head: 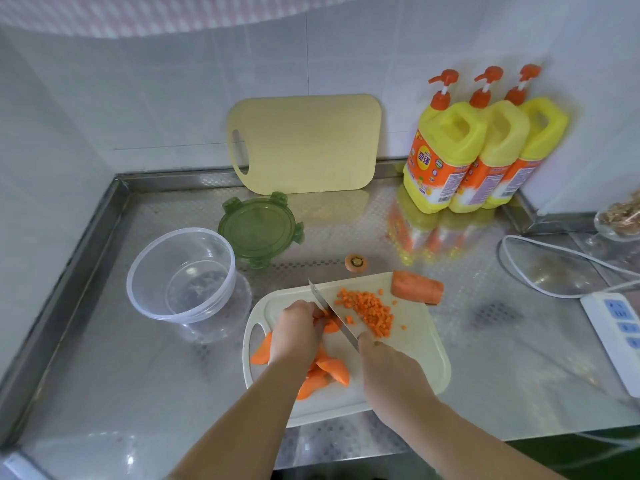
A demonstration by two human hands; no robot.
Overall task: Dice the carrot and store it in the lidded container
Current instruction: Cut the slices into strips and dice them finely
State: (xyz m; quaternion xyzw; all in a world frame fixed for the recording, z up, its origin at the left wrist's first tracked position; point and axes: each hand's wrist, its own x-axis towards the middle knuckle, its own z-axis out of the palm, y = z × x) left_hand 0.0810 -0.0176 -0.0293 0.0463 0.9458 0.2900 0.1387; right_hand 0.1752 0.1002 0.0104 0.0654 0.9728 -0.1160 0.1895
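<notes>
On the white cutting board [408, 348] my left hand [297, 329] presses down carrot strips [330, 325], fingers curled over them. My right hand [382, 358] grips the handle of a knife [334, 315] whose blade rests against the strips beside my left fingers. A heap of diced carrot [369, 310] lies right of the blade. Carrot slices [329, 372] are piled under my left wrist. A thick uncut carrot chunk [417, 287] sits at the board's far right corner. The clear round container [180, 275] stands empty to the left, its green lid [259, 230] flat behind it.
The cut-off carrot top [356, 262] lies on the steel counter [138, 375] behind the board. A yellow cutting board [304, 143] leans on the wall. Three detergent bottles [478, 143] stand at the back right. A power strip [620, 334] and white cable [540, 289] lie right.
</notes>
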